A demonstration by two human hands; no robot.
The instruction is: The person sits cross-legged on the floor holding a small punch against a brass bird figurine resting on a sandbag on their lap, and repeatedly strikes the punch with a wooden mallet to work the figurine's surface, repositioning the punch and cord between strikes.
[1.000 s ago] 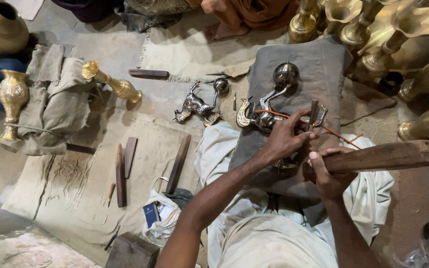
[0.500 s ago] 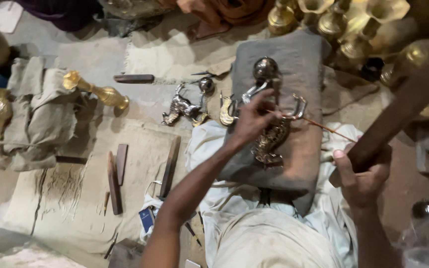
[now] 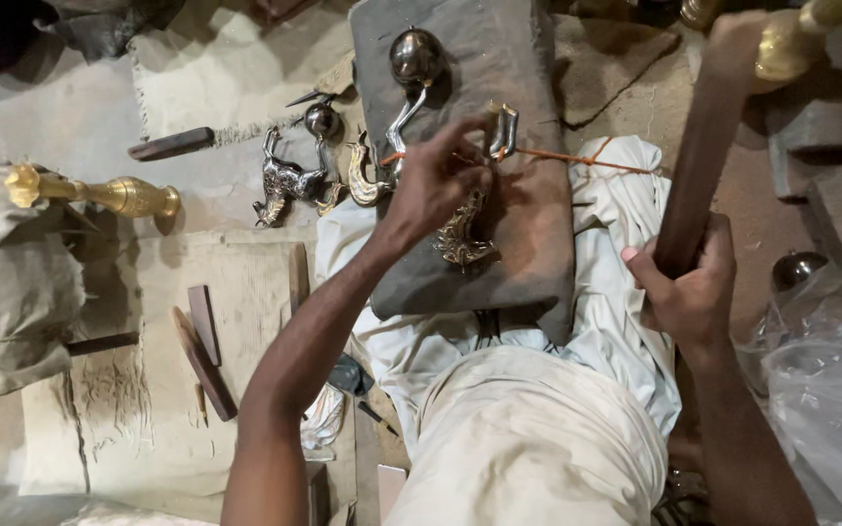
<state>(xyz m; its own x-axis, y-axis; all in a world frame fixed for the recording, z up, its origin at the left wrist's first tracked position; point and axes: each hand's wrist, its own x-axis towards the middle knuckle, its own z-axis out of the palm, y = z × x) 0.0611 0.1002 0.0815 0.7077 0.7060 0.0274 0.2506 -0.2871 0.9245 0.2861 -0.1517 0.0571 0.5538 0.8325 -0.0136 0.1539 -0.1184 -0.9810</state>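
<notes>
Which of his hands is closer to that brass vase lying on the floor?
Left. The left hand rests on the grey pad, nearer the brass vase; the right hand grips a wooden stick far beyond.

The grey pad [image 3: 528, 244] has bare room along its right half and near edge. Its left and top are crowded by a brass ornament [image 3: 462, 232], a round metal bulb [image 3: 415, 56] and curved metal pieces [image 3: 363, 180]. An orange cord [image 3: 577, 158] crosses the pad's right side. The raised wooden club [image 3: 699, 161] blocks the right. Wooden sticks [image 3: 202, 346] lie well apart on the left board [image 3: 246, 282], with open surface between them.
</notes>
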